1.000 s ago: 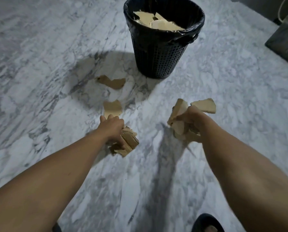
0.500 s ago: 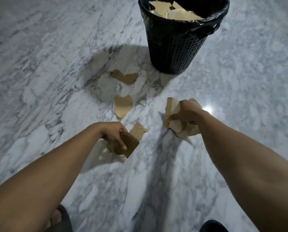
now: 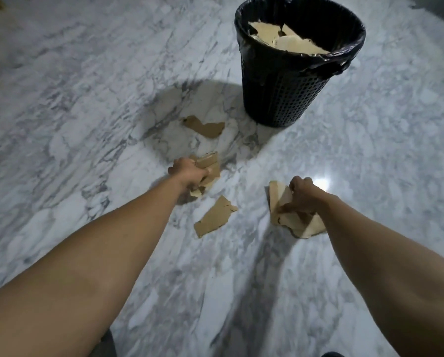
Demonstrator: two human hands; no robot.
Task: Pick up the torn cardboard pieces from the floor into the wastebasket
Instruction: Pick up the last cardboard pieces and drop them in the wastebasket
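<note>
Left hand (image 3: 188,173) curled tight around a wad of ragged brown corrugated cardboard scraps (image 3: 210,166), right hand (image 3: 303,195) clenching a paler creased bundle (image 3: 297,222), two jagged flat pieces on the floor (image 3: 215,217) (image 3: 205,127), veined grey-white marble floor (image 3: 87,99), black perforated wastebasket (image 3: 280,99) with glossy bin liner (image 3: 349,54), torn pieces inside (image 3: 293,42).
</note>
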